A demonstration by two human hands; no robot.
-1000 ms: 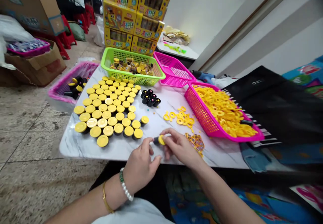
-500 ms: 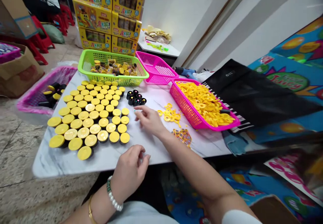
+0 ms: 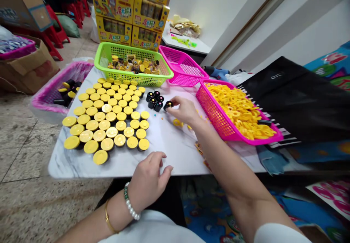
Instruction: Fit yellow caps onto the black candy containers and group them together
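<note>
My right hand [image 3: 186, 111] grips a small black cup [image 3: 168, 105] between thumb and fingers, just right of a cluster of several black cups [image 3: 155, 100]. My left hand [image 3: 150, 175] rests at the table's front edge with thumb and fingers apart and nothing in it. To the left stand rows of black pieces with yellow lids [image 3: 104, 124]. Two tiny beads [image 3: 162, 118] lie below the held cup. Yellow rings [image 3: 177, 123] lie partly hidden behind my right hand and forearm.
A green basket [image 3: 133, 79] of small wrapped pieces stands at the back, beside an empty pink basket [image 3: 182, 66]. Another pink basket [image 3: 216, 117] on the right holds yellow rings. A lined pink bin [image 3: 45, 100] is at the left; yellow boxes [image 3: 112, 2] are stacked behind.
My right hand has moved back and right and now holds a black cup. The view has shifted, so the table appears farther right. My left hand is still empty.
</note>
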